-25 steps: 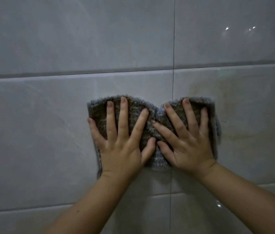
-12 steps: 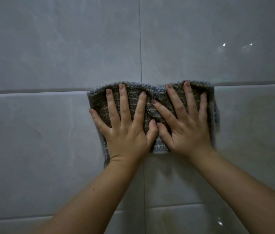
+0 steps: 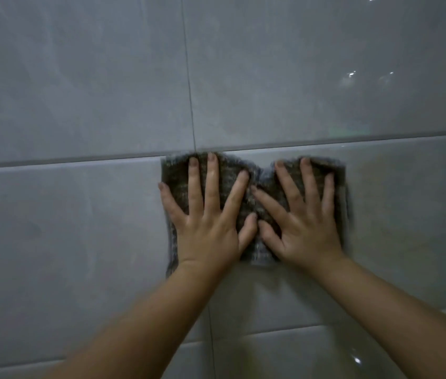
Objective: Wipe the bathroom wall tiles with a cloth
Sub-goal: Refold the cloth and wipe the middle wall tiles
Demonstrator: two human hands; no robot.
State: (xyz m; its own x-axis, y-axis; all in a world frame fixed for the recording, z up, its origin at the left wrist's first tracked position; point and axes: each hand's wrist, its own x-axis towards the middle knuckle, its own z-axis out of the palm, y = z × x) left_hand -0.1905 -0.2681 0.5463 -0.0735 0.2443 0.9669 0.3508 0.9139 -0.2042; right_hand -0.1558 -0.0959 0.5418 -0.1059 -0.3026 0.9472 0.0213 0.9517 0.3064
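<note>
Both hands lie flat on a cloth spread against the wall tiles. The left hand covers the cloth's left half, fingers straight and fanned, fingertips pointing up, the palm pressing the fabric to the tile; its grip holds nothing, it only presses. The right hand covers the right half the same way, fingers splayed and straight, thumb pointing inward. The two thumbs nearly meet near the cloth's middle, where the fabric bunches into a fold and its top edge dips.

The cloth is dark grey-brown with a paler fuzzy edge. Its top edge sits just under a horizontal grout line, and a vertical grout line runs down to it above the left hand. The tiles are grey and glossy, with small light glints at upper right. Both bare forearms reach up from the bottom of the view.
</note>
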